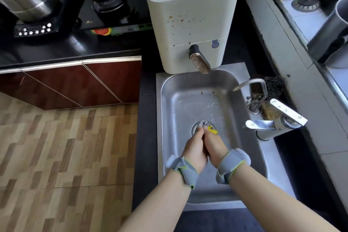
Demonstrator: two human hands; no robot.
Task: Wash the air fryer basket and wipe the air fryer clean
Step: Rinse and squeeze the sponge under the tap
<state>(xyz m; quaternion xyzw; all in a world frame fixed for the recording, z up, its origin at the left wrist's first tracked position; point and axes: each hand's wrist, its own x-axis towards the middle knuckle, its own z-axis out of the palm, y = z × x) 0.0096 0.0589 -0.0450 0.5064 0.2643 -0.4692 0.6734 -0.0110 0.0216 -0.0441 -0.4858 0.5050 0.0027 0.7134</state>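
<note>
Right now the air fryer (190,24) stands on the counter just behind the sink (169,100), its basket pushed in with the handle (199,60) jutting over the sink's back rim. Brown splatter dots its cream front, so the wiping looks not yet done. Both hands are pressed together over the drain (196,128), the left hand (194,149) and the right hand (214,147) curled round a small cloth (205,124) with grey and yellow showing past the fingertips. It looks like wringing or rinsing the cloth before wiping. To do it well, twist the two fists in opposite directions and keep the bundle low over the drain, so drips stay inside the basin. The cloth should come out damp rather than dripping, since the fryer is an electrical appliance. Crumbs lie on the basin floor near the faucet (259,124); keep the cloth off them. A scouring pad (273,84) sits behind the taps if the stains resist.
</note>
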